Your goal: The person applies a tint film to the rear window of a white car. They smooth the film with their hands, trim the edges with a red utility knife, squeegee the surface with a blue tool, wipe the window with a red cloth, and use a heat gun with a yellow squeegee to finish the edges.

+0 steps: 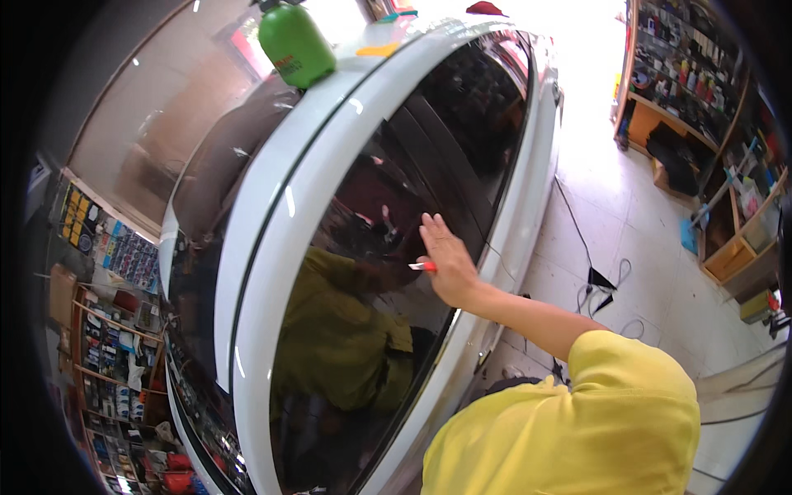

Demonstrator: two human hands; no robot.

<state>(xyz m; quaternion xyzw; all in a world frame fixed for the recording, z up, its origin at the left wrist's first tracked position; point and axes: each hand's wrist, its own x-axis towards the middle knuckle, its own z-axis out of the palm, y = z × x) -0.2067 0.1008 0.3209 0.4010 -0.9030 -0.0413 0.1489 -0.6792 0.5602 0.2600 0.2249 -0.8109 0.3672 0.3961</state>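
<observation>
My right hand (448,260) lies with its fingers stretched out over the dark side window (346,330) of a white car. A small cutter knife (423,266) with a red body and a pale tip is tucked in that hand, sticking out on the thumb side. Whether the palm presses on the glass I cannot tell. The window mirrors a yellow sleeve and torso. My left hand does not show. On the car roof (285,157) stands a green pump spray bottle (295,45), with a flat orange-yellow piece (377,50) beside it.
A teal item (400,16) and a dark red one (487,8) are at the roof's far end. Black cables (601,280) lie on the tiled floor to the right. Shelves of bottles (689,74) stand far right; packed shelves (115,363) line the left.
</observation>
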